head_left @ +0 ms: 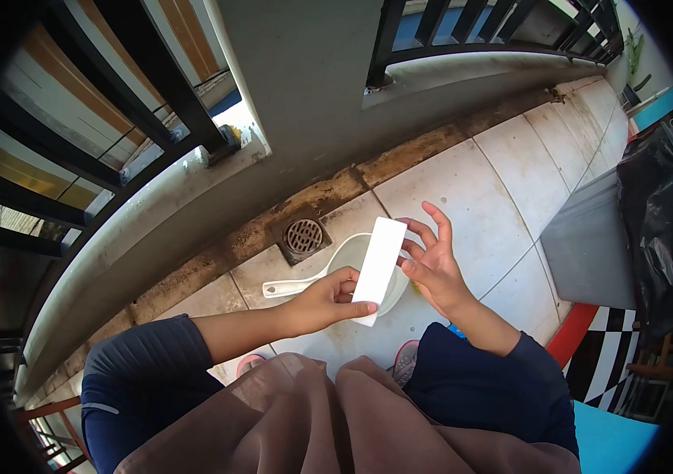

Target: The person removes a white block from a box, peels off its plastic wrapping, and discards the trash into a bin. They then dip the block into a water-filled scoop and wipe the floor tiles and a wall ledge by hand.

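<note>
A plain white rectangular block (379, 268) is tilted upright in front of me. My left hand (328, 302) grips its lower end, with the thumb across the near face. Close to the block's upper right side, my right hand (437, 268) has its fingers spread and curved; whether a fingertip touches the block's edge I cannot tell. Behind and below the block, a white dipper (350, 254) with a long handle pointing left is partly hidden by the block and my left hand.
A round drain grate (303, 236) lies in the tiled floor (463, 189) by the low wall (305, 118). Black railings stand on the wall. At right is a grey bin (589, 237) with a black plastic bag (664, 213).
</note>
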`<state>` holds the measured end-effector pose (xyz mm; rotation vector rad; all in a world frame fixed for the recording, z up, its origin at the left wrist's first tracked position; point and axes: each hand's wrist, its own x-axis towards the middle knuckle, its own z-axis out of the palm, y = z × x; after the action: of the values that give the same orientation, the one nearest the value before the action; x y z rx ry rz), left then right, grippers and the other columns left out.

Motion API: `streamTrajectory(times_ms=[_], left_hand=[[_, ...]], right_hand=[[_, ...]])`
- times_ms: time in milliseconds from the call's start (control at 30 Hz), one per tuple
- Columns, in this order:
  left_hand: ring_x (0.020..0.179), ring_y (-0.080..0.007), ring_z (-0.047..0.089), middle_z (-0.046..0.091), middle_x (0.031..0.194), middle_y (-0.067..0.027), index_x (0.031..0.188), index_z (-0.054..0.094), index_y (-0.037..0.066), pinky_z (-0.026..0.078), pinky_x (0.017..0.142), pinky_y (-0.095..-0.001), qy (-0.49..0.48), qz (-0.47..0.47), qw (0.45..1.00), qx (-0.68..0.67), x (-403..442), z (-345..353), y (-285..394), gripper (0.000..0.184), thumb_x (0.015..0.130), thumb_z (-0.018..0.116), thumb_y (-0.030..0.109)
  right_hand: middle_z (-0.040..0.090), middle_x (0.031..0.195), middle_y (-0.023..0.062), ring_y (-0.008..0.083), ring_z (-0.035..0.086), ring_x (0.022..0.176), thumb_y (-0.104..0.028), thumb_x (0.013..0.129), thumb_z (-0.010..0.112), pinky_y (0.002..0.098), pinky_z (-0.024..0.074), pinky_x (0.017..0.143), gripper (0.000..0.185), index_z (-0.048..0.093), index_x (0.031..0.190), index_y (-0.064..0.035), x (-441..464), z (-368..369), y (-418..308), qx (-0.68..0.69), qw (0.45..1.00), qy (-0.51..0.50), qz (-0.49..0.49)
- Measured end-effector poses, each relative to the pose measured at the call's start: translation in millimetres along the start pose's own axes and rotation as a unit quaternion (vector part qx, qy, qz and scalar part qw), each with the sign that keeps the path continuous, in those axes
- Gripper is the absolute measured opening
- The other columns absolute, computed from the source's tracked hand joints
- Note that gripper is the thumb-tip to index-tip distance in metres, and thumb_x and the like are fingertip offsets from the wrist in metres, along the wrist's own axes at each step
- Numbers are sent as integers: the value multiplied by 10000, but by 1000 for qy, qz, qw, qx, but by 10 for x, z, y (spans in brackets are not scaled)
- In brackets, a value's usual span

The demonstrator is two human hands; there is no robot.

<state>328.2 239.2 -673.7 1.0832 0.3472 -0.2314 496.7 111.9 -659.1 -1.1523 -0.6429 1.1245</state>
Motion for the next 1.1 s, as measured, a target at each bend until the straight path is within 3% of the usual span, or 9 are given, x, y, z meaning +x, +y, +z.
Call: streamTrajectory(times_ms=[100,300,333,433,500,567,800,900,1100], left_hand=[[975,-149,571,581,1054,-107,1136,417,-2,453,856,-281,18,68,997,-19,86,129,-33,420,845,663,174],[928,-220,572,559,980,-127,1022,566,31,464,825,-352,-51,-88,898,428,-49,94,49,456,883,522,463],[922,-225,567,548,980,-132,1022,575,35,464,824,-356,-51,-83,855,509,-73,54,3,437,882,528,446],[1089,-267,442,442,1142,-154,1081,582,62,432,847,-409,-29,-103,717,688,-150,-38,-91,390,853,571,378],[1171,-290,360,382,1222,-159,1093,584,78,410,865,-436,0,-121,623,773,-187,-96,-138,392,839,586,376],[1237,-310,283,314,1323,-161,1127,580,97,368,878,-505,-24,-169,615,769,-202,-164,-157,418,819,607,378],[1216,-323,352,343,1326,-161,1178,575,149,361,883,-519,-61,-203,587,781,-184,-326,-279,412,835,589,377],[1170,-317,408,397,1256,-142,1169,579,146,393,878,-487,-89,-205,615,756,-134,-360,-226,398,842,581,374],[1056,-322,507,441,1174,-155,1096,608,126,484,812,-424,-157,-172,638,733,-188,-345,-444,318,863,555,336]], right_hand=[[328,1325,165,240,391,1212,-240,839,654,369,322,1008,819,79,1395,-63,-123,21,277,4,995,-66,71],[518,1106,158,219,564,971,-253,893,564,338,472,806,557,230,1274,-21,0,-32,134,-151,972,-93,156],[537,1078,189,273,611,850,-211,843,602,391,497,706,547,257,1228,-33,41,-93,132,-328,936,-67,107],[534,1117,221,362,618,806,-132,756,624,434,492,675,626,238,1240,-45,155,-121,-22,-617,732,-190,219],[566,1044,191,373,614,806,-92,691,623,437,496,642,581,360,1206,-36,153,-189,207,-701,663,-237,115],[586,974,162,339,624,799,-104,694,625,411,503,638,521,437,1175,-35,177,-136,360,-764,566,-306,45],[583,984,130,296,579,910,-66,707,575,379,514,614,477,515,1181,-67,222,71,758,-860,465,-206,-37],[598,952,127,290,586,886,-65,677,617,373,518,622,430,545,1100,-38,212,20,662,-772,564,-291,20],[596,966,134,309,590,870,-51,673,605,391,524,635,444,527,1109,-25,151,59,614,-779,582,-234,2]])
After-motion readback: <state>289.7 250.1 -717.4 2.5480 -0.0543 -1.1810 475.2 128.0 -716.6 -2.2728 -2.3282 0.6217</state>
